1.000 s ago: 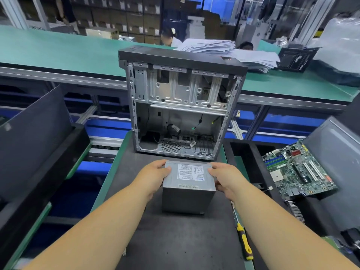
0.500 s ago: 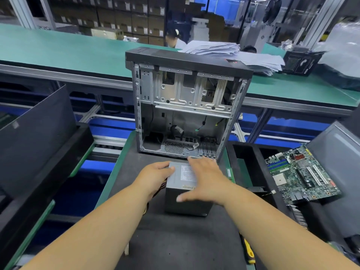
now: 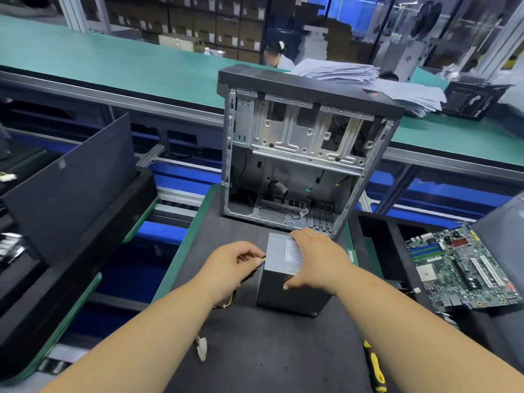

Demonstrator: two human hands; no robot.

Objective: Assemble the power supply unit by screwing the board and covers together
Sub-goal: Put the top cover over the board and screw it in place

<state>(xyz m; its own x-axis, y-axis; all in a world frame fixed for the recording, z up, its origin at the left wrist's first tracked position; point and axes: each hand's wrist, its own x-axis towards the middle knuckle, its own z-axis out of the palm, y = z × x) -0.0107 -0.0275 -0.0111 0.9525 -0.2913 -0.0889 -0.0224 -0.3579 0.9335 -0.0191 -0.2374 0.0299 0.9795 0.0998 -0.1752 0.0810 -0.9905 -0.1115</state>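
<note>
A grey metal power supply unit [image 3: 286, 290] stands on the dark work mat [image 3: 255, 350], just in front of an open computer case [image 3: 300, 154]. My right hand [image 3: 314, 259] lies flat across the unit's labelled top, thumb over its near edge. My left hand [image 3: 232, 265] pinches the bundle of coloured cables [image 3: 262, 260] that leaves the unit's left side. One cable runs under my wrist to a white connector [image 3: 202, 348] lying on the mat.
A green motherboard [image 3: 465, 268] lies in a tray at the right. A yellow-handled screwdriver [image 3: 375, 367] rests near the mat's right edge. A black side panel [image 3: 71, 188] leans at the left. Conveyor belts and people sit beyond the case.
My right hand moved from the unit's right side onto its top. My left hand left the unit's left side and took the cables. The unit turned slightly.
</note>
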